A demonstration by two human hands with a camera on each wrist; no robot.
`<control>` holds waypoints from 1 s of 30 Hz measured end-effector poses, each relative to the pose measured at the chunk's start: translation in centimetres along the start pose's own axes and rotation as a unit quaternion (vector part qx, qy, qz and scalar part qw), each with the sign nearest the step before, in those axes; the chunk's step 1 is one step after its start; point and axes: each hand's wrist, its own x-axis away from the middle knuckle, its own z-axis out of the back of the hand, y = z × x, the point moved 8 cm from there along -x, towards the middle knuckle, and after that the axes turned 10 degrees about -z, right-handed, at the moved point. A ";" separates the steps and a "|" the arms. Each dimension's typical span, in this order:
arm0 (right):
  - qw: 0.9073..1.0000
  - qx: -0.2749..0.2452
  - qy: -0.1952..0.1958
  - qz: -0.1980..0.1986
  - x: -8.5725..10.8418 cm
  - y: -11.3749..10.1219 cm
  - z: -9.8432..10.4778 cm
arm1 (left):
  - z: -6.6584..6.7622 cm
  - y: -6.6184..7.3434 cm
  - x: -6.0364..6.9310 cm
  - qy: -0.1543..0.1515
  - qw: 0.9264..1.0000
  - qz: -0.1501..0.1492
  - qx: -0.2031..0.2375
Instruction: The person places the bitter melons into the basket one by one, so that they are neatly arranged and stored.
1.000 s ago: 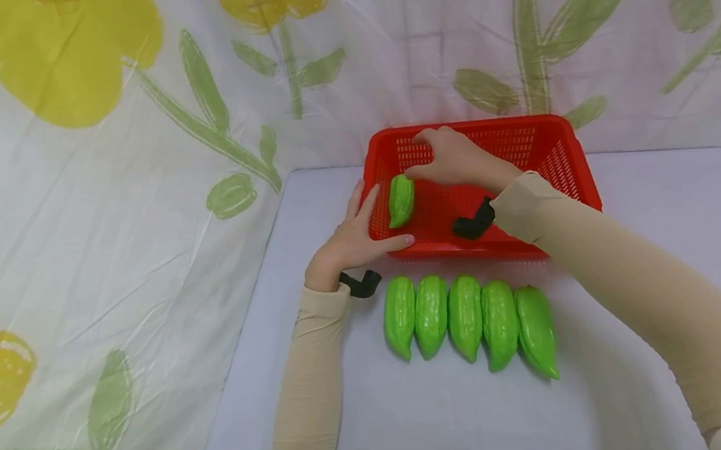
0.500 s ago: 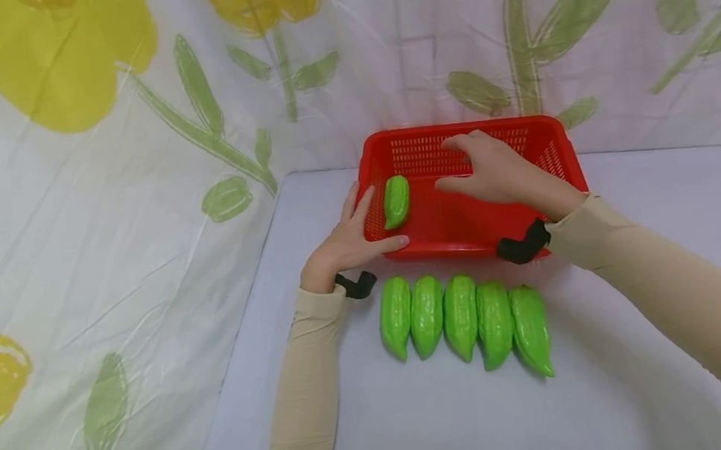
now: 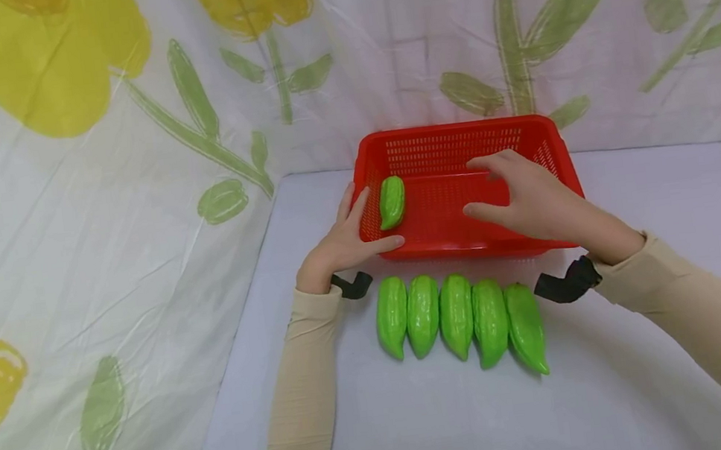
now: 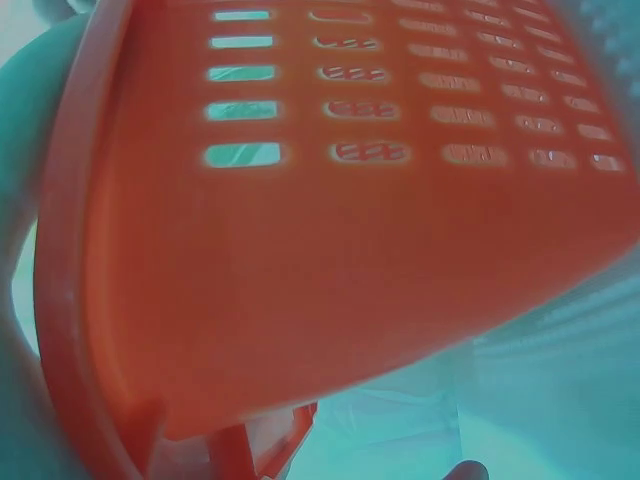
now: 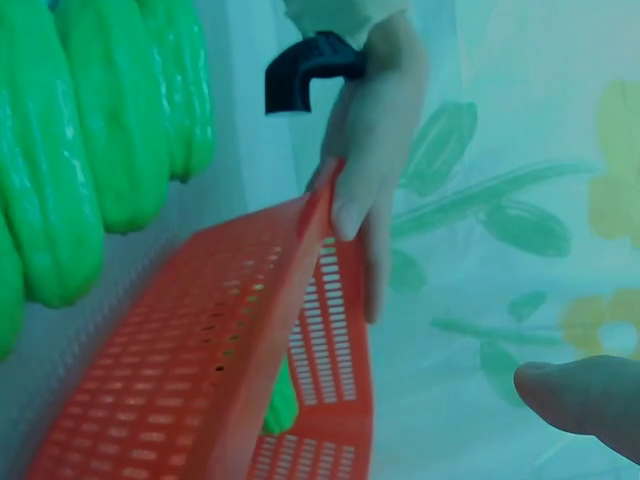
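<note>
My left hand (image 3: 341,247) lies spread at 8 o'clock on the red basket (image 3: 454,245), my right hand (image 3: 528,197) spread above its 3. One green fruit (image 3: 392,202) sits inside at 9; five fruits (image 3: 456,317) line the bench (image 3: 452,424) at 6.

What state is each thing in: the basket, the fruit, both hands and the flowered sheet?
Red slotted basket: upright, open-topped.
Single ridged green fruit: inside the basket, at its left end.
Five ridged green fruit: side by side, tips pointing away from the basket.
Left hand: fingers spread, touching the basket's near left corner.
Right hand: open, holding nothing.
Flowered sheet: hanging, creased.
</note>
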 end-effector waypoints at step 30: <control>0.995 -0.026 0.082 0.050 9.7 3.7 -1.9 | 0.0 0.0 -0.1 0.008 1.000 -0.004 0.008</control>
